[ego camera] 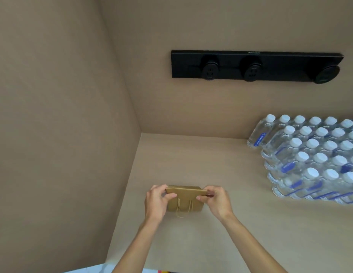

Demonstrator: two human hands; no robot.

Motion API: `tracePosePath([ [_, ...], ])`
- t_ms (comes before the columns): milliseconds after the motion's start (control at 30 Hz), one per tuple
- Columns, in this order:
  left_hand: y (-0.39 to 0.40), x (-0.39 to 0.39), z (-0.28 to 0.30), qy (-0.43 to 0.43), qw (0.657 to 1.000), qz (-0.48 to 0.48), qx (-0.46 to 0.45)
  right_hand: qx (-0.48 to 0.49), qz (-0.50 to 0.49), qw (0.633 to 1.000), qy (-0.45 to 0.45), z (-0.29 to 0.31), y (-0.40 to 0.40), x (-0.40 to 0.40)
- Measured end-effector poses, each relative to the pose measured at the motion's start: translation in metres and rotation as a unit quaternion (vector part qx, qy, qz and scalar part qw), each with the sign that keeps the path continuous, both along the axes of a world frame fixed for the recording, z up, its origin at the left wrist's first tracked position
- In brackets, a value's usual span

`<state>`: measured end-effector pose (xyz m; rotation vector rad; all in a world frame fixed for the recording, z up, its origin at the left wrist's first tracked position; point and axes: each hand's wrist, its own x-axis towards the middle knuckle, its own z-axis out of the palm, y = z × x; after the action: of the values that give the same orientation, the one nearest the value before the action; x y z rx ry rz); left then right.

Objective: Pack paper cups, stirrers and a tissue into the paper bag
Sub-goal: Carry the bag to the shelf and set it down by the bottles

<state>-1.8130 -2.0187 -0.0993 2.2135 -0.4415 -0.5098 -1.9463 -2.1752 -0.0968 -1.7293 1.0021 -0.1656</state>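
Brown paper bag (185, 200), one only, folded flat, low in the frame just left of centre, on a beige counter (221, 239). Two twine handles hanging down its near face. Pinched at both top corners: left hand (157, 200) on the left corner, thumb in front and fingers behind; right hand (217, 200) on the right corner, same grasp. Two bare forearms rising from the bottom edge. No cups, stirrers or tissue seen.

Clear bottles (313, 160) with white caps and blue labels, massed at right, well apart from the bag; about five rows counted, at least five to a row, cut off by the right edge. One black strip (256, 66) on the back wall, upper right, with three round sockets.
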Motion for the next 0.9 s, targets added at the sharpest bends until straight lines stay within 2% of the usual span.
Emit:
tracePosePath([
  [133,-0.001,0.008,-0.01,0.006,1.0,0.009,-0.024,0.005,-0.003,1.0,0.01,-0.005,-0.003,0.006],
  [300,-0.001,0.009,-0.013,0.002,1.0,-0.003,-0.012,-0.003,0.013,0.999,0.036,-0.011,0.001,0.006],
  [467,0.002,0.014,-0.012,-0.001,0.999,-0.047,-0.004,-0.002,0.045,0.998,0.047,-0.002,-0.002,0.006],
  [633,0.008,0.011,-0.004,0.007,0.997,-0.072,-0.015,0.031,0.046,0.998,0.03,0.009,0.001,0.0],
  [900,0.014,0.006,0.007,-0.001,0.996,-0.087,-0.018,0.022,0.037,0.999,0.0,0.037,0.013,-0.006],
])
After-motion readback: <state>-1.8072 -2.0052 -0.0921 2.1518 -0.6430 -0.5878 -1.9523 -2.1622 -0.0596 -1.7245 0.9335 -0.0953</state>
